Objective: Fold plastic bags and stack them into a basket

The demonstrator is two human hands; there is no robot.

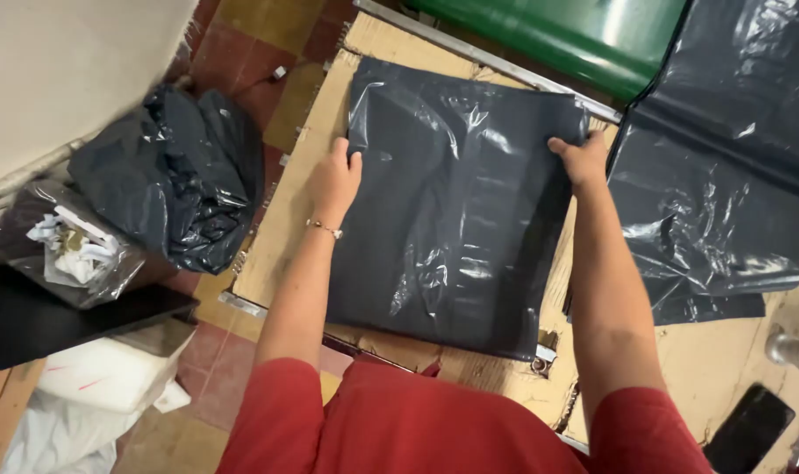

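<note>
Dark grey glossy plastic bag (pixel 452 219) lies flat on a brown cardboard sheet (pixel 281 228) in front of me. My left hand (pixel 336 180) presses on its left edge near the top corner, fingers spread flat, clasping nothing. My right hand (pixel 580 158) pinches the bag's upper right corner. More dark plastic sheeting (pixel 724 175) lies just beside it on the right, and a crumpled black bag (pixel 180 175) sits on the tiled floor to the left.

1. Two hands: the left hand (pixel 333 180) at nine o'clock, the right hand (pixel 581 158) at two o'clock of one flat dark plastic bag (pixel 452 211).
2. One pile of dark plastic sheets (pixel 724 175) at three o'clock.
3. One crumpled dark bag (pixel 175 175) at nine o'clock.
4. One clear bag of scraps (pixel 70 250).
5. One bracelet (pixel 325 228).
</note>
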